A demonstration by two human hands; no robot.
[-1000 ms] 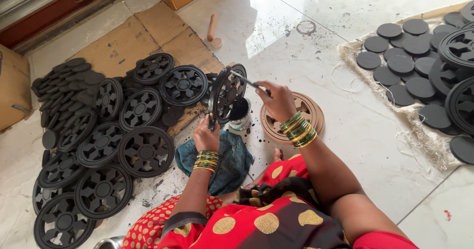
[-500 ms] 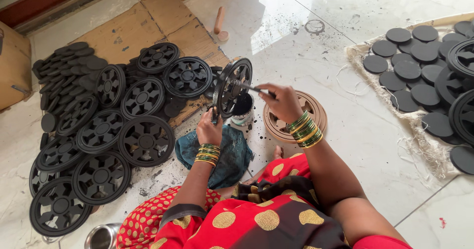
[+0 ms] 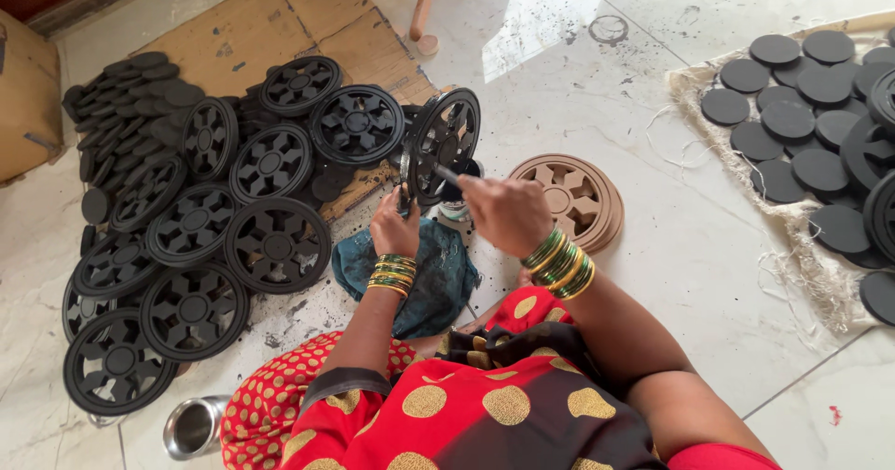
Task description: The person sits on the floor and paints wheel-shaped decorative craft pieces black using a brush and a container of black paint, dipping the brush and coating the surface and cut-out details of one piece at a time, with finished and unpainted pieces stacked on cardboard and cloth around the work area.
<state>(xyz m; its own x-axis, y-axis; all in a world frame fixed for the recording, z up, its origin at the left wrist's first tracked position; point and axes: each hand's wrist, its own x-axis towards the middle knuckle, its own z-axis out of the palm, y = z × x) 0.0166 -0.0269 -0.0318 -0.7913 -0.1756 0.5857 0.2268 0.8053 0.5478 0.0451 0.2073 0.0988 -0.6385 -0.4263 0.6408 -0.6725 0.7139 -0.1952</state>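
Note:
My left hand (image 3: 395,230) grips the lower rim of a black spoked wheel (image 3: 446,141) and holds it upright on edge above a teal cloth (image 3: 436,279). In my right hand (image 3: 505,212) is a thin brush (image 3: 447,174) whose tip touches the wheel's face. A small paint pot (image 3: 457,210) stands just behind the wheel, mostly hidden. Beside my right hand lies a stack of unpainted tan wheels (image 3: 575,197) flat on the floor.
Many black wheels (image 3: 277,244) lie overlapping on the floor and cardboard (image 3: 244,34) at left, with a heap of black discs (image 3: 121,106) behind. More black discs (image 3: 804,88) rest on a sackcloth (image 3: 809,246) at right. A steel cup (image 3: 193,427) stands near my knee; a wooden stick (image 3: 420,13) lies further off.
The view has shifted slightly. The upright wheel stays in my left hand while my right hand keeps the brush working on its face.

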